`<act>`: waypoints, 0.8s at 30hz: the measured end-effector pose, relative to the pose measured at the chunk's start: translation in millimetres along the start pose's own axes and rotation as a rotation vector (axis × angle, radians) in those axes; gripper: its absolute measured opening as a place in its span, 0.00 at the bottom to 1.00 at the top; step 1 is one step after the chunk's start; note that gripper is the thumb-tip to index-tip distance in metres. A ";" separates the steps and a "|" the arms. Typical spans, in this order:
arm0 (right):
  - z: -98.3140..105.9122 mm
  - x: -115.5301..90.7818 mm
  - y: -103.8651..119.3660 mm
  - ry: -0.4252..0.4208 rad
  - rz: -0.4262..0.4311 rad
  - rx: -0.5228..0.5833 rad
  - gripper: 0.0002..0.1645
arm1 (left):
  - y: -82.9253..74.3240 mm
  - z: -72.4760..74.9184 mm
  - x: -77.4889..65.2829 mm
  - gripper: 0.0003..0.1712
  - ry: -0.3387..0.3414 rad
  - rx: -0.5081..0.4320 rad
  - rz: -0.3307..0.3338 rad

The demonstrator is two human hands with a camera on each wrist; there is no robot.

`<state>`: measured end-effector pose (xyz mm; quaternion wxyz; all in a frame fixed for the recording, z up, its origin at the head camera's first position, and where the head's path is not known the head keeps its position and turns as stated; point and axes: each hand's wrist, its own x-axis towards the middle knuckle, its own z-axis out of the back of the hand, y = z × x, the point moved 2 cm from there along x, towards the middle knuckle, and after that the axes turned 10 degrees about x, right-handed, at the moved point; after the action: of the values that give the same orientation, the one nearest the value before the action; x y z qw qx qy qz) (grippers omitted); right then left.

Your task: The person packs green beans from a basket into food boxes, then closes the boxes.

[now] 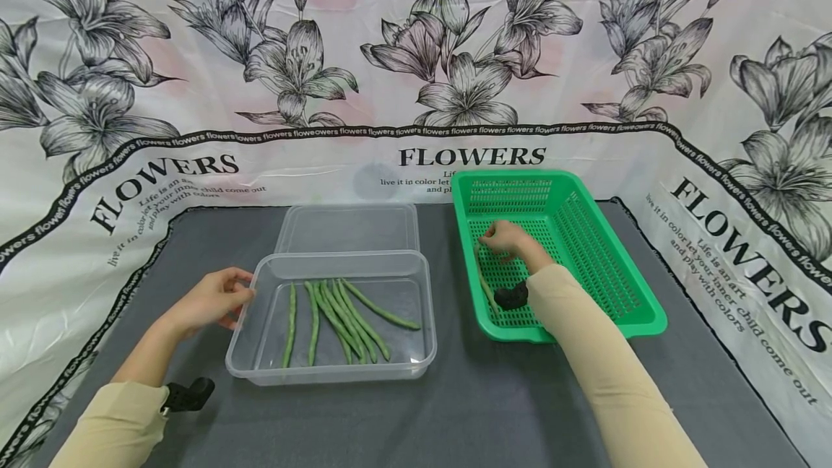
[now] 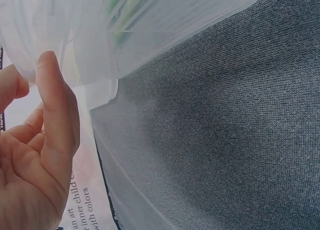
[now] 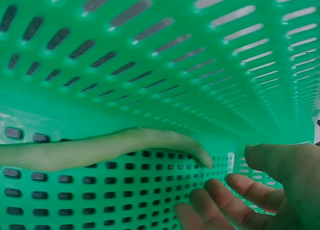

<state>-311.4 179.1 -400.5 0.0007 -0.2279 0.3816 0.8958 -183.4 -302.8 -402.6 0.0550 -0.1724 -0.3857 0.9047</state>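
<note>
My left hand [image 1: 219, 300] is at the left rim of a clear plastic container [image 1: 404, 368], thumb and index fingertip lightly pinching its edge. Several long green beans [image 1: 351, 320] lie inside it, most in a bunch, with a couple apart on the left. My right hand [image 1: 510, 238] reaches down into a green slotted basket [image 1: 624, 273]. One pale green bean [image 3: 105, 147] lies in there along the left side. In the right wrist view its tip is close to my fingertips [image 3: 217, 187], and thumb and fingers are spread apart.
A clear plastic lid [image 1: 351, 228] lies behind the container. Both vessels stand on a dark grey cloth [image 1: 403, 425], the basket at right. A white sheet with printed flowers [image 1: 468, 92] rises behind and on both sides. Black wrist cameras [image 1: 188, 396] are strapped at both sleeves.
</note>
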 end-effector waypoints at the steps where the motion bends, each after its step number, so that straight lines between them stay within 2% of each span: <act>1: -0.9 -0.4 -0.8 0.011 -0.004 0.002 0.20 | 0.0 0.0 0.0 0.28 0.000 0.000 0.001; 3: -2.9 -1.1 -2.1 0.035 -0.025 -0.001 0.17 | 0.0 0.1 0.2 0.28 0.001 0.000 0.001; 9: -8.9 -1.8 -6.7 0.100 -0.073 0.051 0.18 | -0.1 0.8 0.9 0.28 0.003 -0.002 0.003; 11: -10.6 -1.5 -7.5 0.109 -0.082 0.076 0.15 | 0.0 1.1 1.0 0.28 0.004 -0.003 0.003; 16: -13.5 -1.0 -7.8 0.132 -0.115 0.107 0.19 | -0.1 1.3 1.7 0.27 0.006 0.000 0.000; 24: -15.4 0.9 -10.6 0.144 -0.133 0.134 0.17 | 0.3 1.3 1.4 0.27 0.002 0.006 0.003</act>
<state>-304.0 176.0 -417.4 0.0481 -0.3161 0.4239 0.8474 -185.3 -303.5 -402.4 0.0546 -0.1737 -0.3828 0.9057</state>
